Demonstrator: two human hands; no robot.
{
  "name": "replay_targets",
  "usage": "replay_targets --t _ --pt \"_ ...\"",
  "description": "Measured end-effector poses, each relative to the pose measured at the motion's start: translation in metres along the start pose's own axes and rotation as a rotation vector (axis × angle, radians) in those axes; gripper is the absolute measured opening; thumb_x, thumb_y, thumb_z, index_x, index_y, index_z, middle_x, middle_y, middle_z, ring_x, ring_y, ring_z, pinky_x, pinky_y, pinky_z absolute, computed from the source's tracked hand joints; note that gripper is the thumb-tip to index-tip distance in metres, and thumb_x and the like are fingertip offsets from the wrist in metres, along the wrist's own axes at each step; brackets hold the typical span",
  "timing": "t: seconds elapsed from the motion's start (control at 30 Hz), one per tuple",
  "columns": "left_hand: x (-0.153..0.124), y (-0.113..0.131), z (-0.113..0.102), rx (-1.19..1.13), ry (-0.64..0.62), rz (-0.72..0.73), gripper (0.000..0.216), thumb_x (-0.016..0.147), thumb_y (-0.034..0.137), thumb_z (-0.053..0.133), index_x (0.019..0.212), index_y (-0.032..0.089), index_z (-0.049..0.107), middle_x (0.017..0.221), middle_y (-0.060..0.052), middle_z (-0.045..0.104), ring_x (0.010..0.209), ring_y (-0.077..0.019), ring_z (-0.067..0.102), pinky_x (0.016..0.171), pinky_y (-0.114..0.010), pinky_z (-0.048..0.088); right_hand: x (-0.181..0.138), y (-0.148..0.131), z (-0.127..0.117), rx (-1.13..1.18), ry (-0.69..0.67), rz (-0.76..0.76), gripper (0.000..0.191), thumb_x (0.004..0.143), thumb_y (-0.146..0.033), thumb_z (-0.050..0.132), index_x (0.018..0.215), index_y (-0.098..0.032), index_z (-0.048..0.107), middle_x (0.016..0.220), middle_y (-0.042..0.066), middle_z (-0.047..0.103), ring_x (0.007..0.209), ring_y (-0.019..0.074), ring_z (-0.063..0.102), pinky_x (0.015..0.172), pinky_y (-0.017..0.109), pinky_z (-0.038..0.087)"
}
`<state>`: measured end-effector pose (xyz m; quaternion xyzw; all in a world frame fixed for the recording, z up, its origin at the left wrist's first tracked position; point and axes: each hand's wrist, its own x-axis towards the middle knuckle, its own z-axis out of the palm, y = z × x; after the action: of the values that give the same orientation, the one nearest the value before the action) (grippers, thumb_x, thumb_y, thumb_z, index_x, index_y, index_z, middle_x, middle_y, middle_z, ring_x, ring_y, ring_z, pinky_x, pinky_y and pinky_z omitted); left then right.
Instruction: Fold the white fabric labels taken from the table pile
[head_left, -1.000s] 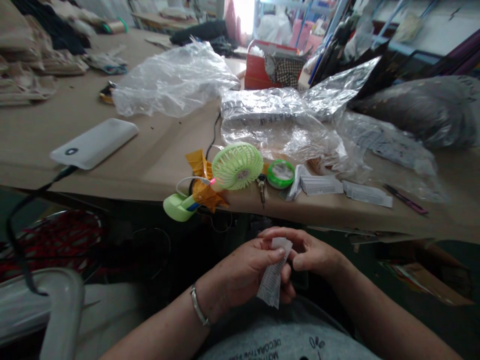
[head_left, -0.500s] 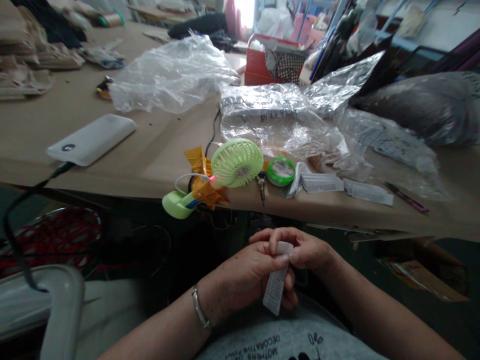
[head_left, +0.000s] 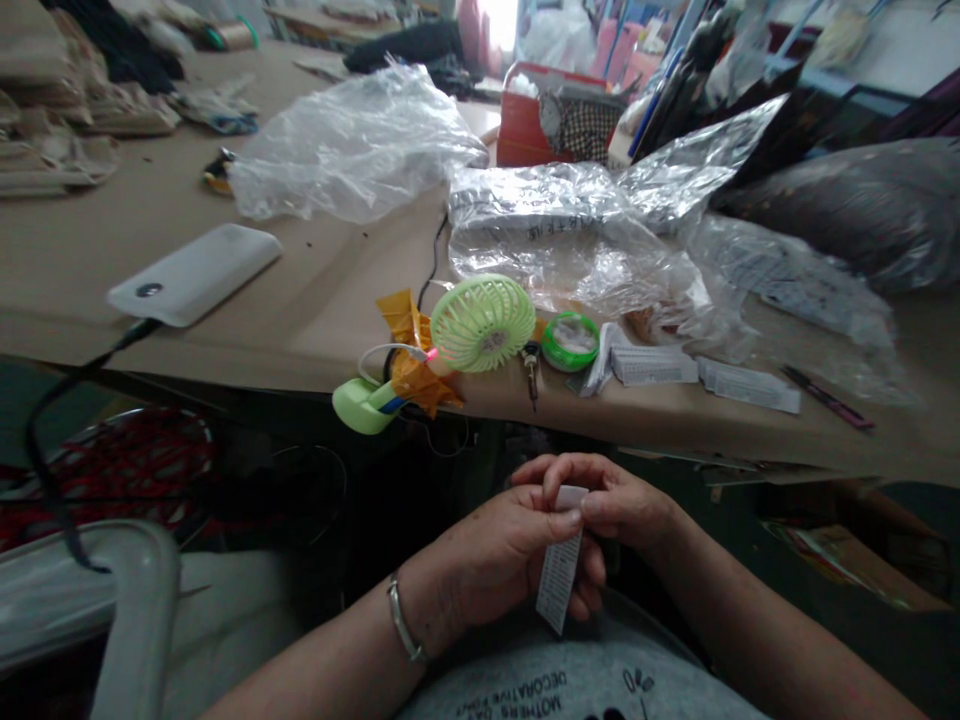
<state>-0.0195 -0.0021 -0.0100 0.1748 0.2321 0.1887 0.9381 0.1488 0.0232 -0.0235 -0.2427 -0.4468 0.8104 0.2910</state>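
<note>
Close to my body, below the table edge, a white printed label [head_left: 559,585] hangs between my two hands. My left hand [head_left: 506,550], with a bangle on its wrist, pinches it under the thumb, and the lower end dangles past the palm. At the label's top edge my right hand [head_left: 619,500] grips with thumb and fingers closed. Whether it is one label or a thin stack I cannot tell. More printed labels lie on the table edge in a left pile [head_left: 652,366] and a right pile [head_left: 750,385].
A green fan [head_left: 484,325] is taped at the table edge. Beside it are a small screwdriver-like tool [head_left: 532,375], a green round container [head_left: 570,342] and dark tweezers-like tool [head_left: 829,398]. A white power bank [head_left: 199,275] lies left; clear plastic bags [head_left: 352,150] lie behind. A chair [head_left: 142,600] stands lower left.
The whole view has shifted slightly, so the table things sit a little further right. Both hands keep their hold on the label with hardly any movement.
</note>
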Motion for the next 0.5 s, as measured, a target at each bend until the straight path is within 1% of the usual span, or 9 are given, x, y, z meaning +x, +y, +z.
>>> replay_targets --t 0.1,0.17,0.2,0.27,0.33,0.4,0.5 --pt "-0.001 -0.002 -0.002 -0.013 0.019 0.015 0.02 0.08 0.031 0.06 0.089 0.013 0.058 0.066 -0.006 0.063 0.053 -0.0153 0.063 0.05 -0.025 0.05 -0.002 0.001 0.002 -0.054 0.024 0.001 0.026 0.074 -0.04 0.07 0.09 -0.019 0.067 0.122 0.007 0.057 0.11 0.0237 0.057 0.096 0.04 0.043" --pt "-0.002 -0.002 -0.004 -0.023 0.026 0.023 0.02 0.08 0.031 0.061 0.089 0.013 0.058 0.064 -0.004 0.061 0.054 -0.0157 0.063 0.051 -0.026 0.05 -0.004 0.0 0.004 -0.151 0.097 -0.008 0.031 0.075 -0.04 0.068 0.1 -0.022 0.065 0.121 0.007 0.058 0.108 0.0229 0.058 0.093 0.039 0.046" --pt "-0.002 -0.001 -0.004 -0.027 0.032 0.027 0.019 0.08 0.031 0.061 0.089 0.014 0.059 0.064 -0.003 0.06 0.055 -0.0157 0.063 0.052 -0.026 0.051 -0.006 -0.001 0.006 -0.228 0.159 -0.024 0.033 0.078 -0.04 0.065 0.106 -0.023 0.063 0.119 0.006 0.059 0.106 0.022 0.059 0.092 0.037 0.047" --pt "-0.003 0.0 -0.005 -0.036 0.043 0.036 0.019 0.08 0.031 0.061 0.087 0.014 0.059 0.065 -0.001 0.059 0.056 -0.0151 0.063 0.053 -0.026 0.051 -0.011 -0.004 0.009 -0.454 0.301 -0.102 0.035 0.084 -0.037 0.06 0.116 -0.025 0.059 0.117 0.006 0.06 0.106 0.0208 0.059 0.092 0.036 0.048" --pt "-0.004 0.003 -0.004 -0.035 0.049 0.045 0.019 0.079 0.032 0.062 0.084 0.014 0.059 0.066 -0.001 0.058 0.056 -0.0139 0.062 0.054 -0.025 0.05 -0.016 -0.008 0.014 -0.73 0.39 -0.215 0.033 0.087 -0.033 0.056 0.118 -0.024 0.057 0.118 0.008 0.059 0.11 0.0213 0.056 0.095 0.036 0.046" --pt "-0.004 0.004 -0.003 -0.014 0.058 0.061 0.02 0.079 0.033 0.062 0.081 0.014 0.059 0.067 -0.001 0.057 0.055 -0.0127 0.061 0.054 -0.024 0.05 -0.019 -0.011 0.017 -0.965 0.412 -0.309 0.032 0.088 -0.029 0.055 0.119 -0.022 0.057 0.12 0.009 0.057 0.113 0.0224 0.054 0.097 0.037 0.045" --pt "-0.003 0.005 -0.001 0.03 0.093 0.08 0.021 0.081 0.033 0.06 0.081 0.012 0.061 0.066 -0.002 0.057 0.054 -0.0117 0.059 0.054 -0.024 0.048 -0.02 -0.014 0.021 -1.163 0.399 -0.351 0.032 0.088 -0.027 0.053 0.119 -0.02 0.057 0.118 0.011 0.057 0.111 0.0229 0.055 0.093 0.038 0.048"
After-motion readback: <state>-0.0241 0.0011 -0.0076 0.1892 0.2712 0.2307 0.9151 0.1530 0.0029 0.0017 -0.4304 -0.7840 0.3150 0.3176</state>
